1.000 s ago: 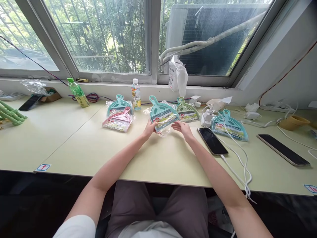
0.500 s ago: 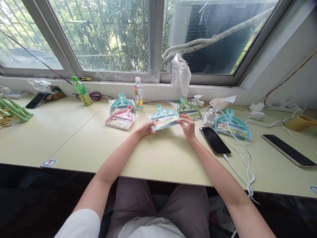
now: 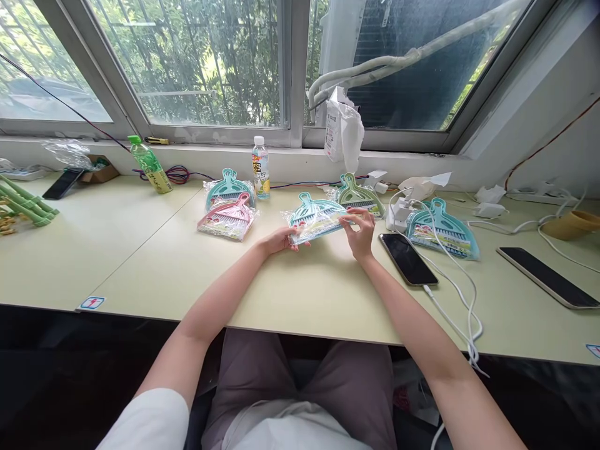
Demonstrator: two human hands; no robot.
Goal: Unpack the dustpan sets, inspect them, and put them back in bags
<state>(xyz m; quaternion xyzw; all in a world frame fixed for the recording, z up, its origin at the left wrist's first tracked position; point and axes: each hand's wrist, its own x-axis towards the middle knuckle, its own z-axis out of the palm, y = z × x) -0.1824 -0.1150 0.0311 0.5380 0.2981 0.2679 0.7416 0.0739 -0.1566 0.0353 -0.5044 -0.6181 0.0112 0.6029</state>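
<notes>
At the far left edge of the desk (image 3: 117,250) lie some green sticks (image 3: 28,209), with a dark phone (image 3: 63,183) and a small cardboard box (image 3: 96,174) behind them near the back edge. A green bottle (image 3: 150,164) leans at the back edge under the window. Further right, a pink dustpan set (image 3: 228,217) in clear wrap lies partly over a teal dustpan set (image 3: 228,187), and a clear bottle with a white cap (image 3: 260,167) stands upright just beside them at the back edge.

Near the middle of the desk, the left hand (image 3: 278,239) grips the left front corner of a wrapped teal dustpan (image 3: 315,216), fingers curled around its edge. The dustpan is held low over the desk with its handle pointing toward the window; whether it touches the surface cannot be told. The right hand (image 3: 360,231) pinches the right corner of the same package between thumb and fingers.

Just behind the right hand lies a green dustpan set (image 3: 359,195), and a white bag (image 3: 344,128) hangs at the window frame above it. To the right, a black phone (image 3: 407,258) lies face up with a white cable (image 3: 457,300) running off the front edge. Beyond it rest another teal dustpan package (image 3: 443,228), a second dark phone (image 3: 546,277) and a yellow cup (image 3: 574,224) near the right edge.
</notes>
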